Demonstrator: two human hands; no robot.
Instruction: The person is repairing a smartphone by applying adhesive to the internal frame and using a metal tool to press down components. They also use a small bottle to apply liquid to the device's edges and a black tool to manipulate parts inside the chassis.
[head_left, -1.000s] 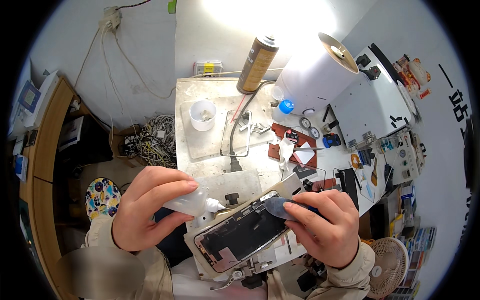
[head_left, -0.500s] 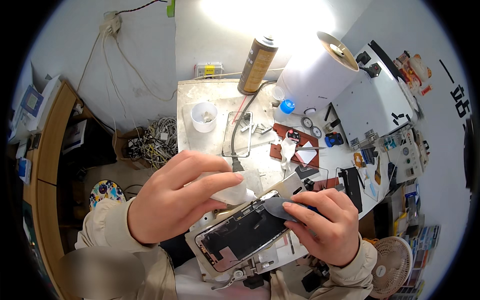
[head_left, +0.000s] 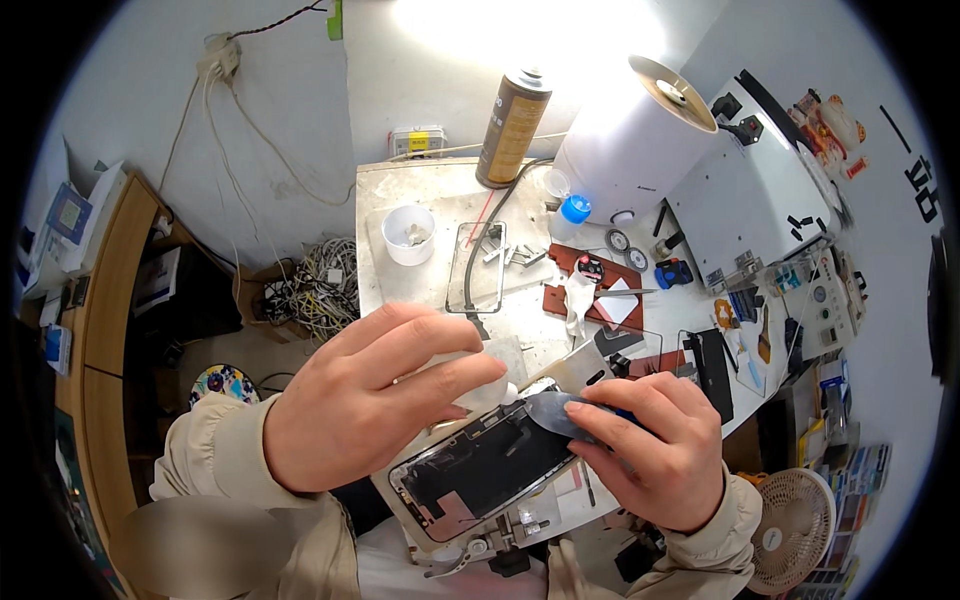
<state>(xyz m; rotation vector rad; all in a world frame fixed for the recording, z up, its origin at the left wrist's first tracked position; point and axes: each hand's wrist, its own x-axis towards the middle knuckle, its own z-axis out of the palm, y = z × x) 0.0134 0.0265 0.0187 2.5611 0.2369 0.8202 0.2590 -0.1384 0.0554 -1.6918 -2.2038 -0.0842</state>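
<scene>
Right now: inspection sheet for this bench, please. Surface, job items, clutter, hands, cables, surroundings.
Surface: pale worktop, stained, crowded to the right.
Job's things: opened phone lies in a holder, dark inner side up; small white squeeze bottle; thin pry blade.
Clutter: white cup, clear phone-shaped frame, spray can, blue-capped bottle, red mat with small parts.
Grippers: left hand grips the squeeze bottle, nozzle at the phone's top edge; right hand presses the pry blade there.
Cables: tangled bundle on the floor; black cable across the worktop.
Surroundings: white cylindrical machine, wooden shelf, small fan.
</scene>
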